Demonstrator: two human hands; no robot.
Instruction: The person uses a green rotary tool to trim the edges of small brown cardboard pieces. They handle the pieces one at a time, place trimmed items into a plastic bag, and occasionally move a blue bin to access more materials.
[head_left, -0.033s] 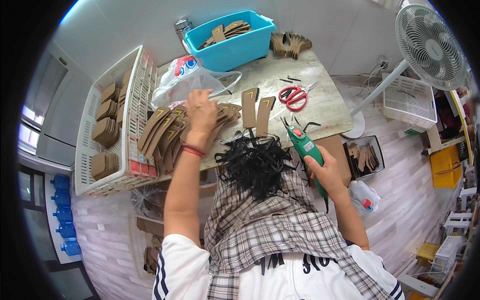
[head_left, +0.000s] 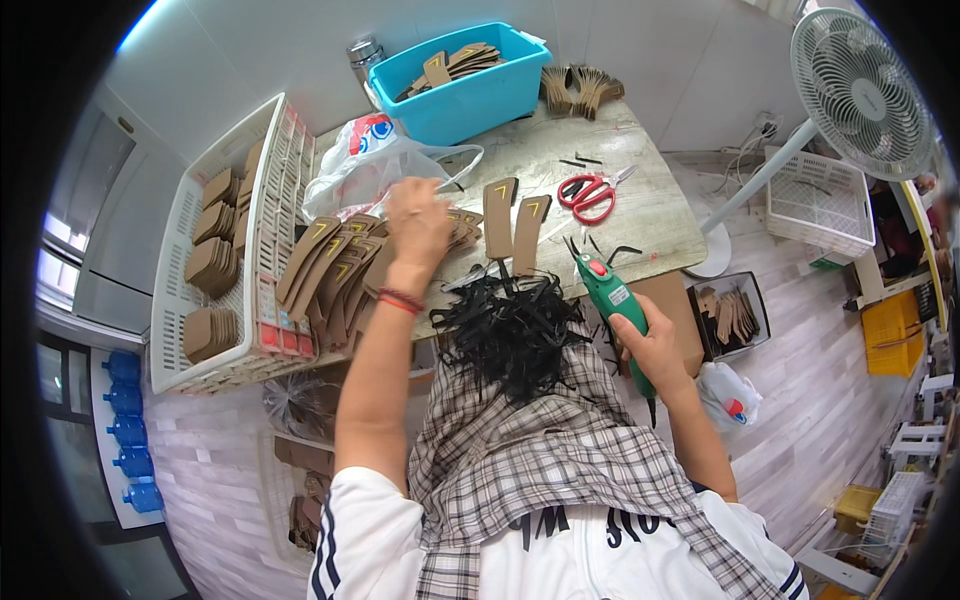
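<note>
My right hand (head_left: 655,345) is wrapped round a green corded power tool (head_left: 612,295) with a red button. Its narrow dark tip points at the table edge, and its kind is unclear. My left hand (head_left: 418,235) is over the right part of a pile of curved brown flat pieces (head_left: 330,265) with yellow marks. Its fingers are bent and blurred, so any hold is hidden. Two like pieces (head_left: 500,215) lie apart in front of me. A heap of black strips (head_left: 515,335) rests on the checked apron (head_left: 520,450) at the table edge.
Red-handled scissors (head_left: 590,198) lie on the worn table (head_left: 650,215). Behind stand a blue bin (head_left: 460,100) of brown pieces and a white plastic bag (head_left: 375,165). A white crate (head_left: 250,250) is at left. A fan (head_left: 860,95) and a box (head_left: 735,315) stand at right.
My left hand has moved slightly to the right over the pile of brown pieces. The right hand and the green tool have stayed in place.
</note>
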